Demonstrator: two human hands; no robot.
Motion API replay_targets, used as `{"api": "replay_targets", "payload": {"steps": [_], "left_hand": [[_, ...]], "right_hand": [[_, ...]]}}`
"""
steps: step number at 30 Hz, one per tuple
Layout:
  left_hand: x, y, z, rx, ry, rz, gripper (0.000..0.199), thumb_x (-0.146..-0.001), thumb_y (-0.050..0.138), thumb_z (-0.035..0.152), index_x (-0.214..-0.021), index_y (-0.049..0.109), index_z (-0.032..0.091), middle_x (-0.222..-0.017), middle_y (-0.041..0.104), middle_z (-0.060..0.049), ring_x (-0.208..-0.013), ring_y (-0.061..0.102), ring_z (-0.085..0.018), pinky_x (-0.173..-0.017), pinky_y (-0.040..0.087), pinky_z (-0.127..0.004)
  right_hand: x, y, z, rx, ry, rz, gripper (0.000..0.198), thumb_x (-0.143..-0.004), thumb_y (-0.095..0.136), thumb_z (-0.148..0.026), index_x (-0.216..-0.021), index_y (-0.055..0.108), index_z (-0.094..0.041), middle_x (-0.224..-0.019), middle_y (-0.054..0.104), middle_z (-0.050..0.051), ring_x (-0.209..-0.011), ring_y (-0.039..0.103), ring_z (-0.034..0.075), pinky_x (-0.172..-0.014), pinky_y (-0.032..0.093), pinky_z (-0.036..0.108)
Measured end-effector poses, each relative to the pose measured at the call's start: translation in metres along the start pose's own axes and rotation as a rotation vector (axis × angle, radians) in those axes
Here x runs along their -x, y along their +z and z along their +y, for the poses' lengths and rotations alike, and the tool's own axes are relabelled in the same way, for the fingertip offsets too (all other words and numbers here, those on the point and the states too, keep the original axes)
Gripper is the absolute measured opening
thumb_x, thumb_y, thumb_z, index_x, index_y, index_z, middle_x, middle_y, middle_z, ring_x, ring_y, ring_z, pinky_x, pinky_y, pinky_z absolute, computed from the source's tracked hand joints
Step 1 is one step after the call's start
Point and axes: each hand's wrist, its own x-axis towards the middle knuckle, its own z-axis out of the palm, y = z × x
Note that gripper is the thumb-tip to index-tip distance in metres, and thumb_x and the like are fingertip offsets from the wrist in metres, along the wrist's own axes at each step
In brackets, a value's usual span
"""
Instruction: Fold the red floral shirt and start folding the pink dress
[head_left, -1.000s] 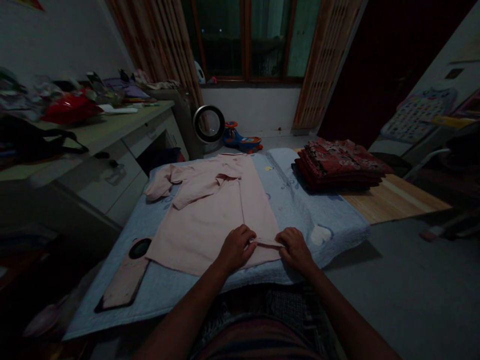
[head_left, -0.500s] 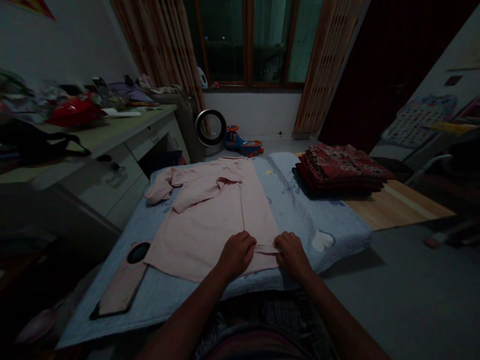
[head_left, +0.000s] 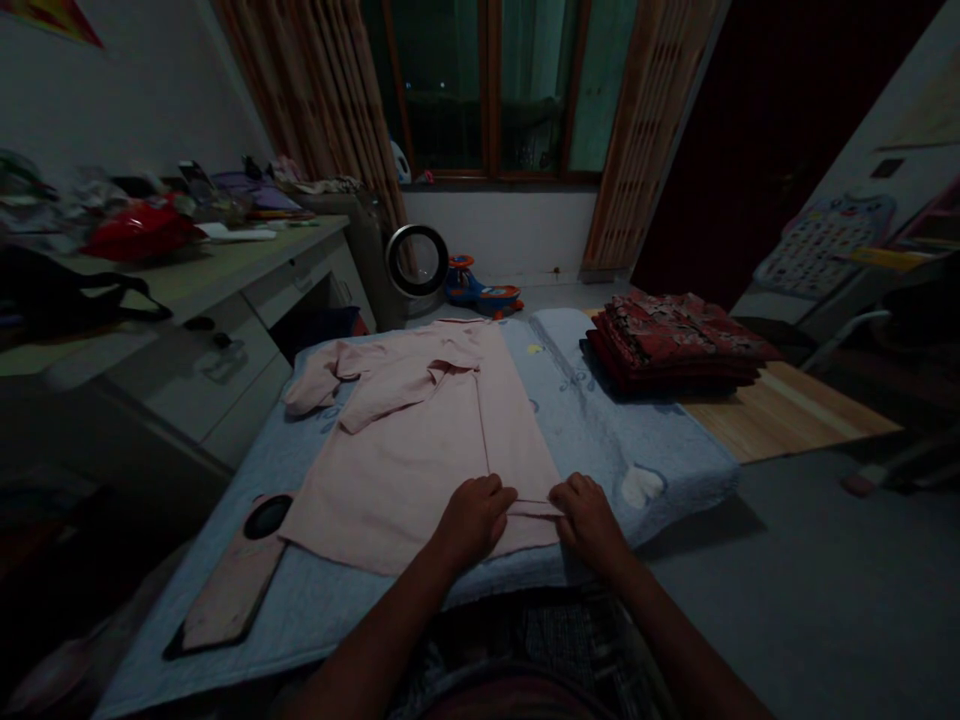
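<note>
A pale pink shirt [head_left: 405, 470] lies spread over a blue blanket [head_left: 600, 420], its collar end pointing away from me. One sleeve is laid across the body, and a side strip is folded inward. Near the hem, my left hand [head_left: 478, 510] pinches the edge of that folded strip. My right hand [head_left: 587, 510], a short way to the right, grips the shirt at its outer side edge. Between the two hands a narrow fold of pink cloth stretches taut. The fingertips of both hands are partly hidden by the knuckles.
A stack of folded red patterned clothes [head_left: 679, 345] sits at the right of the blanket, beside a wooden board [head_left: 795, 410]. At the left lies a flat pinkish object [head_left: 236, 590] with a dark round part. A cluttered desk [head_left: 247, 265] stands along the left wall.
Both hands keep their hold on the pink cloth, and the fold between them looks slightly flatter. The camera view has shifted a little; the other things stay in place.
</note>
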Motion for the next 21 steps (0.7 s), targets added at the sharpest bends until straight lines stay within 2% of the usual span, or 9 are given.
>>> {"api": "replay_targets", "payload": {"steps": [3,4,6,8,11,13,17,21], "left_hand": [[0.000,-0.002,0.000,0.031,0.002,-0.008,0.028,-0.082,0.056,0.012,-0.106,0.063,0.023,-0.097,0.061,-0.006,-0.089,0.057,-0.021,-0.079,0.046,-0.035],[-0.001,-0.003,0.000,0.040,0.006,-0.006,0.027,-0.082,0.056,0.012,-0.105,0.063,0.023,-0.096,0.061,-0.006,-0.089,0.057,-0.022,-0.079,0.046,-0.035],[-0.001,-0.006,0.001,0.050,0.019,0.014,0.027,-0.080,0.056,0.012,-0.104,0.064,0.023,-0.098,0.061,-0.007,-0.091,0.056,-0.023,-0.081,0.046,-0.037],[-0.002,-0.008,0.002,0.071,0.038,0.047,0.028,-0.078,0.057,0.011,-0.102,0.065,0.022,-0.104,0.061,-0.008,-0.099,0.054,-0.025,-0.087,0.045,-0.040],[-0.003,-0.008,0.001,0.145,0.074,0.067,0.031,-0.075,0.056,0.008,-0.102,0.064,0.021,-0.111,0.061,-0.008,-0.108,0.052,-0.024,-0.095,0.044,-0.041],[-0.003,-0.007,0.000,0.183,0.083,0.061,0.032,-0.075,0.054,0.007,-0.103,0.064,0.020,-0.111,0.061,-0.008,-0.108,0.053,-0.023,-0.096,0.044,-0.039],[-0.002,-0.007,0.001,0.201,0.070,0.043,0.030,-0.076,0.053,0.008,-0.101,0.064,0.020,-0.110,0.062,-0.007,-0.106,0.053,-0.023,-0.094,0.045,-0.039],[-0.002,-0.008,0.002,0.207,0.061,0.044,0.031,-0.075,0.053,0.007,-0.100,0.064,0.020,-0.107,0.062,-0.007,-0.104,0.053,-0.023,-0.093,0.045,-0.038]], "right_hand": [[-0.003,-0.013,0.006,-0.053,-0.011,-0.092,0.006,-0.081,0.057,-0.017,-0.086,0.060,-0.020,-0.088,0.054,0.004,-0.087,0.050,0.021,-0.077,0.038,0.034],[-0.006,-0.017,0.008,-0.069,-0.006,-0.126,0.006,-0.085,0.057,-0.023,-0.082,0.061,-0.020,-0.085,0.055,0.004,-0.085,0.051,0.021,-0.077,0.038,0.034],[-0.018,-0.022,0.011,-0.066,0.014,-0.164,0.023,-0.093,0.052,-0.029,-0.075,0.062,-0.019,-0.081,0.057,0.004,-0.083,0.053,0.020,-0.078,0.039,0.034],[-0.037,-0.022,0.011,-0.014,0.042,-0.146,0.030,-0.097,0.047,-0.028,-0.074,0.064,-0.019,-0.083,0.060,0.006,-0.085,0.055,0.020,-0.081,0.040,0.034],[-0.074,-0.009,0.004,0.041,0.046,-0.104,0.022,-0.096,0.046,-0.021,-0.095,0.068,-0.017,-0.100,0.066,0.009,-0.098,0.058,0.020,-0.089,0.041,0.033],[-0.097,0.004,-0.003,0.037,0.001,-0.127,0.029,-0.097,0.044,-0.021,-0.118,0.063,-0.016,-0.119,0.065,0.011,-0.112,0.057,0.021,-0.099,0.038,0.033],[-0.122,0.033,-0.009,0.118,0.066,-0.197,0.048,-0.099,0.044,-0.029,-0.143,0.045,-0.011,-0.153,0.042,0.019,-0.142,0.035,0.026,-0.115,0.024,0.046],[-0.124,0.046,-0.006,0.155,0.117,-0.202,0.055,-0.100,0.041,-0.038,-0.149,0.040,-0.012,-0.160,0.031,0.016,-0.148,0.026,0.027,-0.118,0.018,0.051]]}}
